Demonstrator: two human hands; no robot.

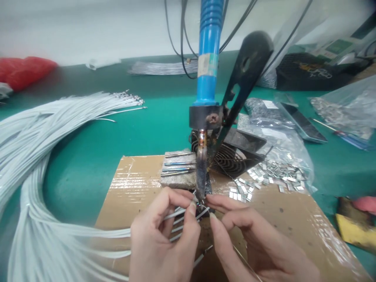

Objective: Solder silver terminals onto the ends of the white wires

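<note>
A blue-handled soldering iron (209,78) is fixed upright, its dark tip (201,184) pointing down between my hands. My left hand (164,235) pinches the end of a white cable just left of the tip. More white cables (178,227) run behind its fingers. On the right, my right hand (246,231) is closed on a thin strand of solder wire (245,260), which trails down across the palm. The wire's front end lies close under the tip. Fingertips partly hide the exact joint there.
A large bundle of white cables (38,156) lies at left. Brown cardboard (135,196) covers the green table. Behind the iron stand a grey block with metal rods (178,181) and a black fan (229,152). Small metal plates (273,174) spill from a plastic bag. A yellow sponge (355,231) sits right.
</note>
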